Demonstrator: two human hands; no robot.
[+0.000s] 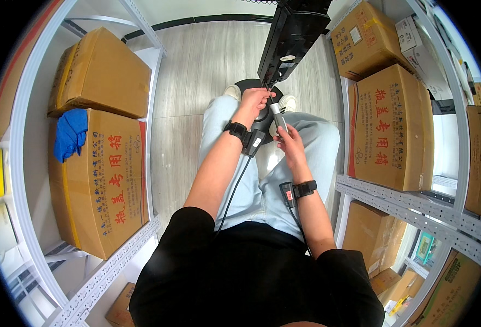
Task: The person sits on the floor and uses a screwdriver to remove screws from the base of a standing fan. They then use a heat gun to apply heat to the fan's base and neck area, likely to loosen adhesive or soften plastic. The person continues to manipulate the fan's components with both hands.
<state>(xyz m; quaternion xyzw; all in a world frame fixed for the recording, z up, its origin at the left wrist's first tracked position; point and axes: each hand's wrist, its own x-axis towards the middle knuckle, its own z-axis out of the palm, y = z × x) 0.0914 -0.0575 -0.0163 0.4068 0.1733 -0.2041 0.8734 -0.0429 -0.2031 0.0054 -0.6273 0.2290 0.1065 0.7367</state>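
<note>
A tall black column (292, 38) rises at the top centre above a round black base (247, 83), which sits between my feet. My left hand (254, 101) is pinched at the column's lower end, on something I cannot make out. My right hand (289, 143) grips a screwdriver-like tool (278, 117) with a grey and white handle, its thin dark shaft pointing up toward the column's bottom, beside my left fingers. Black devices with cables are strapped to both wrists.
Metal shelving (415, 199) lines both sides, close to my arms, holding large cardboard boxes (101, 76). A blue cloth (70, 133) drapes over a left box. Pale wood-look floor (180, 71) shows around my legs, with a wall along the far edge.
</note>
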